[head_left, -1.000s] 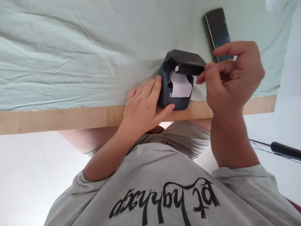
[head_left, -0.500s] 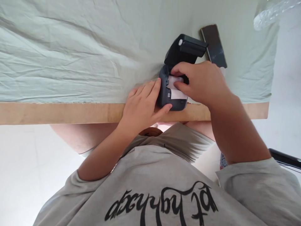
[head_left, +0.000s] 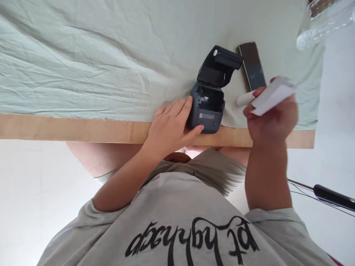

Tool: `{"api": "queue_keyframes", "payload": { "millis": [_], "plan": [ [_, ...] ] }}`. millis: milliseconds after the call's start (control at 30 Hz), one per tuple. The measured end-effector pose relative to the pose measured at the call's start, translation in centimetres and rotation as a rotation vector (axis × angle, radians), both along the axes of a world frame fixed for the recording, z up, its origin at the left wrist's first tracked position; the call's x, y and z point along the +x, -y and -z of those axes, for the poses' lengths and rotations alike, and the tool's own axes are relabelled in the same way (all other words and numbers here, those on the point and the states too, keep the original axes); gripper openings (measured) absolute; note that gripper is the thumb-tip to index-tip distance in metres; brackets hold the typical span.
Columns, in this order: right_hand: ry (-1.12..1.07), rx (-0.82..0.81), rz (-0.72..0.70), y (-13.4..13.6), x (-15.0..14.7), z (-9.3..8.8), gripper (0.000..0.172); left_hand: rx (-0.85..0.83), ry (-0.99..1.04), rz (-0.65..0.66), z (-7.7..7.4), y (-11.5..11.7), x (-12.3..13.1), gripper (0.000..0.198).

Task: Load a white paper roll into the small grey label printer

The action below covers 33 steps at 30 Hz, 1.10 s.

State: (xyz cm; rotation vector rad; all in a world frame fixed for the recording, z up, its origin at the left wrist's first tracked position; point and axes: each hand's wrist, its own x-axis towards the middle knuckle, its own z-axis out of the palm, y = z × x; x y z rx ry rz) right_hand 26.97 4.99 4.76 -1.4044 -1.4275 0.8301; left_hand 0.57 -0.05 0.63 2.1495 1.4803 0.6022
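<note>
A small dark thermal printer (head_left: pixel 206 123) sits at the table's front edge with its lid (head_left: pixel 217 66) swung up. Its paper bay (head_left: pixel 212 98) shows bare inside. My left hand (head_left: pixel 172 123) steadies the printer's left front corner, fingers along the side and thumb on the front. Held in my right hand (head_left: pixel 273 118), palm turned up, is a white paper roll (head_left: pixel 273 96) with a loose end, to the right of the printer. Another white roll (head_left: pixel 244 99) lies on the cloth beside my right fingers, its right end hidden by them.
A dark phone (head_left: pixel 253 66) lies behind the white roll. Clear plastic bottles (head_left: pixel 318 37) are at the far right corner. Wrinkled pale green cloth (head_left: pixel 97 66) covers the table, with a bare wooden front edge (head_left: pixel 69 128). A black handle (head_left: pixel 332 195) is low at right.
My right hand has lifted the paper roll out of the printer's bay and carried it right, turning palm up. My left hand stays on the printer.
</note>
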Motion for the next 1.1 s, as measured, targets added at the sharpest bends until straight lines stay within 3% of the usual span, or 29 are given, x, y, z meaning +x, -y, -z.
{"api": "queue_keyframes", "payload": {
  "millis": [33,100,200,400,633,700,800,867,933,1100],
  "plan": [
    [-0.133,0.005,0.085,0.3,0.1,1.2,0.032,0.006,-0.005,-0.004,0.0,0.0,0.0,0.078],
    [-0.170,-0.009,0.225,0.9,-0.1,3.2,0.029,0.023,-0.021,-0.005,-0.1,-0.1,0.0,0.076],
    [-0.026,-0.046,0.219,1.5,-0.4,4.4,0.027,0.048,-0.042,-0.001,0.0,-0.2,-0.1,0.074],
    [0.424,0.174,0.131,1.7,-0.5,3.7,0.024,0.052,-0.053,-0.007,0.2,-0.2,-0.1,0.075],
    [0.579,0.133,0.002,1.7,-0.7,4.5,0.038,-0.010,-0.115,-0.010,-0.3,-0.3,0.1,0.074],
    [0.569,0.214,0.067,2.0,0.0,4.0,0.038,-0.011,-0.125,-0.012,-0.3,-0.3,0.2,0.074],
    [0.532,0.345,0.313,1.9,2.4,3.0,0.027,-0.002,-0.139,-0.019,-0.2,-0.3,0.2,0.075],
    [0.506,0.310,0.495,1.5,4.5,2.7,0.024,0.010,-0.137,-0.025,0.0,-0.4,0.2,0.075],
    [0.531,0.207,0.562,1.2,6.3,2.8,0.024,0.021,-0.127,-0.027,0.2,-0.4,0.1,0.075],
    [0.597,-0.044,0.472,1.2,7.9,3.8,0.034,0.041,-0.112,-0.032,0.6,-0.5,-0.1,0.075]
  ]
}}
